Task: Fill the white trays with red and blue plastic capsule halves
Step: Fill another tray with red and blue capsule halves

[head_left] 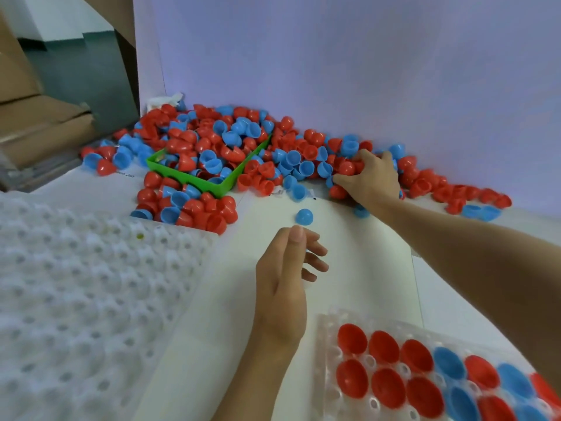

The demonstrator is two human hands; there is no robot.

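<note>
The white tray (329,354) lies at the lower right on the white table (349,238), with red and blue capsule halves (385,347) in its cups. A big pile of halves (303,159) lies along the pale wall (364,71), around a green bin (226,185). The right hand (372,174) grips several halves in the pile. The left hand (288,268) hovers over the table with relaxed fingers, holding nothing. Empty trays (76,284) are stacked at left, cardboard (39,129) behind them.

A pale lavender wall (364,71) rises behind the white tabletop (349,268), lit softly and evenly. To the left, brown cardboard boxes (36,126) are stacked beside a dark grey-green surface (82,77), with another cardboard flap (118,19) leaning overhead.
</note>
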